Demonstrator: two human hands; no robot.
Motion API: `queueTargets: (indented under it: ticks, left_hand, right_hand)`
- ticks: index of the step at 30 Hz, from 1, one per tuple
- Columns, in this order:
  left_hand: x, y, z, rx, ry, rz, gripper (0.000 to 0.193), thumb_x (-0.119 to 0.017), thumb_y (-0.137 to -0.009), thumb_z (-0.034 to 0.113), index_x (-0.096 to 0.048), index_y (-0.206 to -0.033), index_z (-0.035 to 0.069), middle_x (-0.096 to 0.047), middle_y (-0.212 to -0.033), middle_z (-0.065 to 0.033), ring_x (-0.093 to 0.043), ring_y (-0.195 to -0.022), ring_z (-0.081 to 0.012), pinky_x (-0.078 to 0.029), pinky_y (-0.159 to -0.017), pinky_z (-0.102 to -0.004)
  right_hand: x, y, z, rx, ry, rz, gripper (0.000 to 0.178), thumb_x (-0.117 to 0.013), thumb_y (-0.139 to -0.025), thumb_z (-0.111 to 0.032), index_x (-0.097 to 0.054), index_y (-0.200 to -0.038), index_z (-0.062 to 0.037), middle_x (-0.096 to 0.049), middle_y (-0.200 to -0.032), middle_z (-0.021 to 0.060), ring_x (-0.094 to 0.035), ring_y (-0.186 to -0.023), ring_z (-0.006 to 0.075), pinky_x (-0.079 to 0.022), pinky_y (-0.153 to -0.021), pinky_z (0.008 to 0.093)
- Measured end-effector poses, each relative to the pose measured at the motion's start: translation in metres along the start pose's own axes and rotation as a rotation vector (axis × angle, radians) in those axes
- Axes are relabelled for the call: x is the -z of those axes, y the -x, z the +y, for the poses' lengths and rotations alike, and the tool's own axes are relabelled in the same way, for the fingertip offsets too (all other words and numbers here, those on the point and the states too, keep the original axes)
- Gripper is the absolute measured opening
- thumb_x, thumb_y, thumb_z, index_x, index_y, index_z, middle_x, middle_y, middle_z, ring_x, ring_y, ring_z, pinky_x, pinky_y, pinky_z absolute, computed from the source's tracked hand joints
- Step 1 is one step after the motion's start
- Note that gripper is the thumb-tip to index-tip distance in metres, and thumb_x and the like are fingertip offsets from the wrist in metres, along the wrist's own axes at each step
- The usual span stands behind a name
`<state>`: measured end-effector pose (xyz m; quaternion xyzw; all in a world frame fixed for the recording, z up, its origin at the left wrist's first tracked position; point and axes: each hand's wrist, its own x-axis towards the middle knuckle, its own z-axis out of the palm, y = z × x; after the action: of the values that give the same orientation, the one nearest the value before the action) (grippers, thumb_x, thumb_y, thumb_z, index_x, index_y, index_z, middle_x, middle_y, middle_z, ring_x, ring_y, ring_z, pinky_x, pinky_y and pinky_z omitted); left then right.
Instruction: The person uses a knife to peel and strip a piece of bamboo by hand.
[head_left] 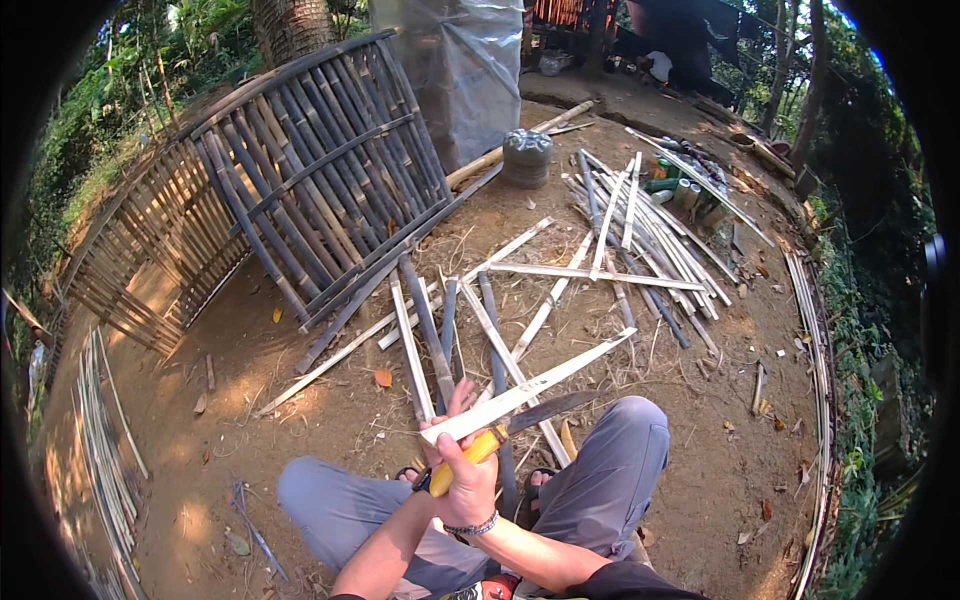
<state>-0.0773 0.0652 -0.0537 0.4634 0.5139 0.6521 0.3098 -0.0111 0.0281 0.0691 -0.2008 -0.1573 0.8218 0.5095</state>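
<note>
Above my lap, my right hand [474,492], with a bracelet at the wrist, is wrapped around the yellow handle [482,446] of a large knife. The dark knife blade [548,410] points to the right. A pale split bamboo strip [545,379] slants up and away to the right, just above the blade. My left hand [462,398] grips the strip's near end from behind, its fingers showing past the far edge. My right thumb lies close to the strip, and the right hand partly hides the left palm and wrist.
Bamboo slats [680,255] lie piled ahead on the right, with dark bamboo poles [428,325] nearer my feet. A bamboo panel [330,165] leans at the left. A plastic jug [527,158] stands behind. More thin strips [100,455] lie on the left. A person [657,67] crouches far off.
</note>
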Motion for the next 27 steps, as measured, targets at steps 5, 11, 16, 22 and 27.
queueTargets:
  ticks: [5, 11, 16, 22, 27]
  left_hand:
    - [-0.035, 0.023, -0.001, -0.114, 0.093, 0.111, 0.059, -0.063, -0.094, 0.02, -0.034, -0.142, 0.0, -0.045, -0.14, -0.0153, -0.046, -0.128, -0.0256, -0.034, -0.11, -0.036]
    - [-0.034, 0.02, -0.001, -0.199, 0.026, 0.175, 0.046, -0.055, -0.098, 0.031, -0.048, -0.129, -0.004, -0.054, -0.13, -0.0183, -0.053, -0.121, -0.0251, -0.041, -0.103, -0.0367]
    - [0.003, 0.012, 0.014, -0.178, -0.028, 0.296, 0.059, -0.056, -0.094, 0.049, -0.049, -0.125, -0.001, -0.061, -0.122, -0.0183, -0.059, -0.114, -0.0248, -0.045, -0.098, -0.0372]
    - [0.037, 0.002, 0.058, -0.256, -0.055, 0.239, 0.067, -0.054, -0.091, 0.057, -0.049, -0.123, -0.001, -0.063, -0.118, -0.0179, -0.06, -0.111, -0.0245, -0.046, -0.096, -0.0372]
    - [0.048, -0.026, 0.102, -0.42, -0.082, 0.336, 0.065, -0.046, -0.092, 0.062, -0.049, -0.11, 0.0, -0.064, -0.101, -0.0178, -0.064, -0.1, -0.0295, -0.051, -0.091, -0.0409]
  right_hand:
    - [0.016, 0.04, 0.039, -0.068, 0.163, -0.03, 0.034, -0.07, -0.08, 0.005, -0.04, -0.089, -0.0088, -0.061, -0.111, 0.0177, -0.063, -0.107, 0.0283, -0.052, -0.091, 0.0401]
    - [0.049, 0.048, 0.021, -0.379, 0.239, -0.067, 0.029, -0.067, -0.084, 0.005, -0.04, -0.089, -0.0065, -0.059, -0.107, 0.016, -0.065, -0.101, 0.0254, -0.059, -0.079, 0.0377]
    - [0.1, 0.042, -0.041, -0.249, 0.56, -0.136, 0.019, -0.06, -0.094, -0.01, -0.043, -0.09, -0.0056, -0.054, -0.068, 0.0034, -0.055, -0.052, 0.01, -0.047, -0.043, 0.0247]
    - [0.155, 0.013, -0.094, -0.059, 0.835, 0.081, 0.016, -0.055, -0.098, -0.019, -0.046, -0.094, -0.0053, -0.048, -0.063, -0.0003, -0.048, -0.046, 0.007, -0.04, -0.038, 0.0223]
    - [0.142, -0.001, -0.099, -0.021, 0.725, 0.112, 0.014, -0.054, -0.098, -0.017, -0.047, -0.094, -0.0049, -0.047, -0.062, -0.0002, -0.047, -0.046, 0.0076, -0.039, -0.037, 0.0225]
